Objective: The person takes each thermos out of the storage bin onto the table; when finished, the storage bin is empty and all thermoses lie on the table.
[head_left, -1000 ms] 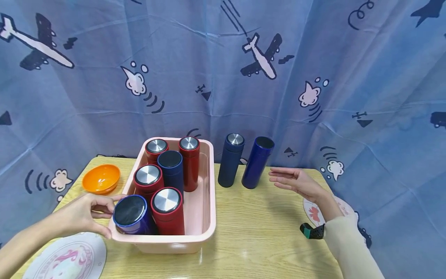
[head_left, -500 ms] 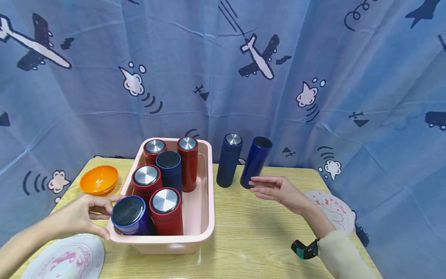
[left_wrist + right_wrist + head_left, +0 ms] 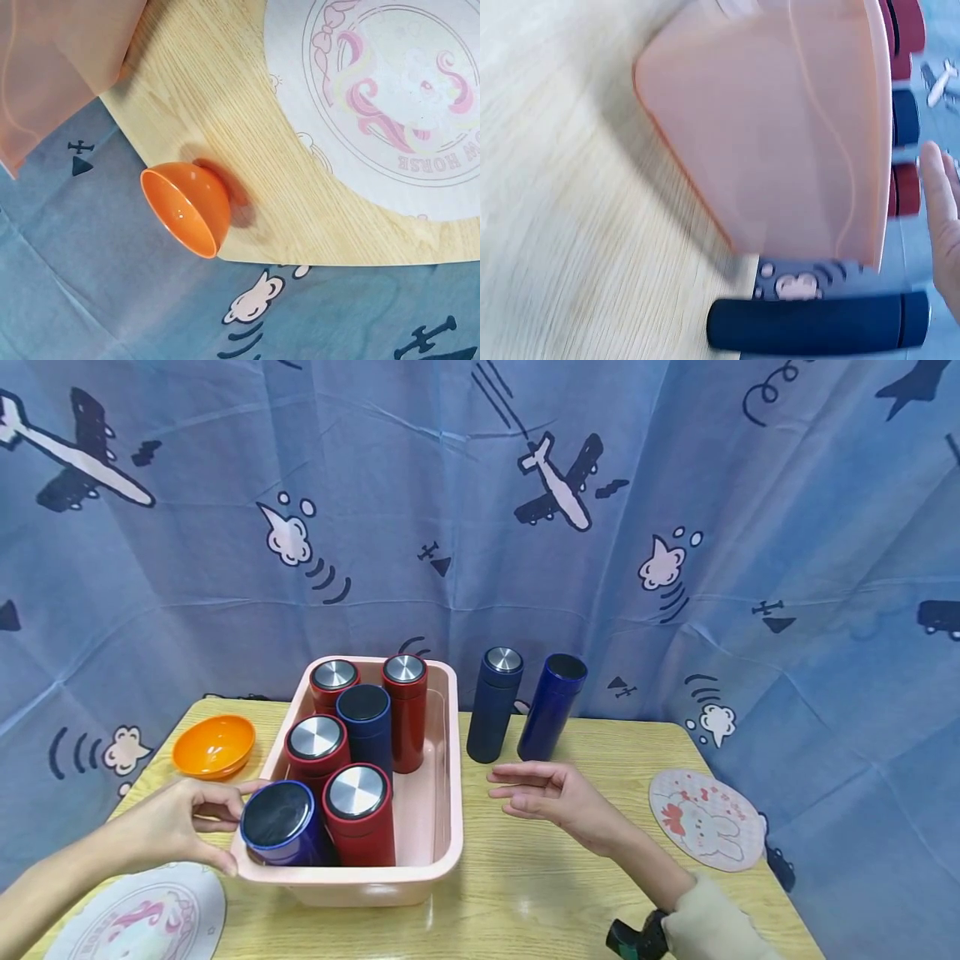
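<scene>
A pink plastic bin [image 3: 456, 777] stands on the table with several thermos bottles upright in it. Red bottles [image 3: 360, 827] have silver lids, while a navy bottle [image 3: 369, 739] and a bright blue bottle [image 3: 279, 818] have black tops. My left hand [image 3: 176, 822] grips the bin's near left corner, thumb and fingers at its rim, beside the bright blue bottle. Over the table right of the bin, my right hand [image 3: 558, 797] holds nothing, fingers extended leftward. Behind it stand a navy thermos [image 3: 491, 718] with a silver lid and a blue thermos [image 3: 547, 718] with a dark top.
An orange bowl [image 3: 216, 747] sits left of the bin, near the table's corner. A round white placemat [image 3: 142, 918] lies at the front left, another placemat [image 3: 708, 822] with a rabbit picture on the right. A blue curtain [image 3: 480, 543] hangs directly behind the table.
My right hand has moved left and slightly nearer, from beside the blue thermos toward the bin. My left hand, the bin and the bottles have stayed put.
</scene>
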Demonstrator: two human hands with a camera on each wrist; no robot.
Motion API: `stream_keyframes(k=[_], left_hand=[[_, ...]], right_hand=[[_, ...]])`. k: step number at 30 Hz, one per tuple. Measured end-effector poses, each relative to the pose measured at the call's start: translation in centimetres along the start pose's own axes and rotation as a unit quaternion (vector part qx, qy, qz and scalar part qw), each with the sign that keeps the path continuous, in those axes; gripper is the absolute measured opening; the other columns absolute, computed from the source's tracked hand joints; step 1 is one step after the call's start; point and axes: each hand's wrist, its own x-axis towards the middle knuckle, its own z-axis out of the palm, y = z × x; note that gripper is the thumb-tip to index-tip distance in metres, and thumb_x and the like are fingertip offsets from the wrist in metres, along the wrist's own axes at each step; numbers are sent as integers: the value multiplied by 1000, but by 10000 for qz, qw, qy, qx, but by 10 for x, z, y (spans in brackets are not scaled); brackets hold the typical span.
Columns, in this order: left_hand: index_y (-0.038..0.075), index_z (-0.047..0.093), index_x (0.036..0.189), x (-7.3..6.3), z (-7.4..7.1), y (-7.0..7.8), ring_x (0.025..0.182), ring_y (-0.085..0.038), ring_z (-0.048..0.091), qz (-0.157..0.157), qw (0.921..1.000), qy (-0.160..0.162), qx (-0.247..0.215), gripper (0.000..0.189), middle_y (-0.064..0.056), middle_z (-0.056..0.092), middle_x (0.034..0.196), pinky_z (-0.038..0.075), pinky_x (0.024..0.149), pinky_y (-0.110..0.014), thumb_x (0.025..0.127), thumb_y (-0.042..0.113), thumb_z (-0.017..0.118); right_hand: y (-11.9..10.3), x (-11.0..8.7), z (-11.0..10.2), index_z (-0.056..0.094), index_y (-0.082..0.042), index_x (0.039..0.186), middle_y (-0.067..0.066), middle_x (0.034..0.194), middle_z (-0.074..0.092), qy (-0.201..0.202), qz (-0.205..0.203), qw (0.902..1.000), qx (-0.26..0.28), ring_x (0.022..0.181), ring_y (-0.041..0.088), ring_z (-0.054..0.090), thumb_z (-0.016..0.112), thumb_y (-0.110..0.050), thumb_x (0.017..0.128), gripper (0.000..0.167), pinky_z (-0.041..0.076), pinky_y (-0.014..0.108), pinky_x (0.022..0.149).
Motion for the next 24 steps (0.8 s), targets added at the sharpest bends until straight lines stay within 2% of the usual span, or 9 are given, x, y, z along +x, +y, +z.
stream_keyframes(k=[4, 11, 19, 24], left_hand=[[7, 62, 88, 0, 0, 1, 94, -4, 65, 53, 10000, -5, -23, 36, 31, 49, 126, 59, 75, -24, 63, -4, 85], [7, 61, 88, 0, -1, 0, 95, -4, 65, 99, 9999, -24, -73, 36, 30, 50, 126, 59, 75, -23, 64, -5, 85], [7, 61, 88, 0, 1, 0, 96, -4, 65, 135, 9999, -31, -91, 36, 30, 49, 127, 59, 75, -26, 64, -5, 85], [7, 61, 88, 0, 0, 0, 94, -3, 65, 55, 10000, -20, -26, 36, 31, 49, 126, 59, 74, -24, 64, -4, 85]], right_hand=[[-2, 4, 16, 43, 15, 133, 25, 133, 52, 14, -16, 10000, -67, 114, 22, 61, 65, -4, 91, 52, 51, 41, 94], [-1, 17, 40, 47, 12, 132, 26, 129, 55, 109, 33, 9998, -162, 114, 26, 60, 69, -6, 87, 53, 53, 39, 93], [1, 34, 61, 53, 6, 130, 20, 127, 59, -259, -111, 9981, -554, 117, 28, 58, 70, -9, 87, 48, 52, 36, 94], [1, 45, 71, 56, 3, 130, 19, 128, 59, -367, -103, 9969, -682, 116, 28, 59, 70, -5, 87, 46, 54, 36, 92]])
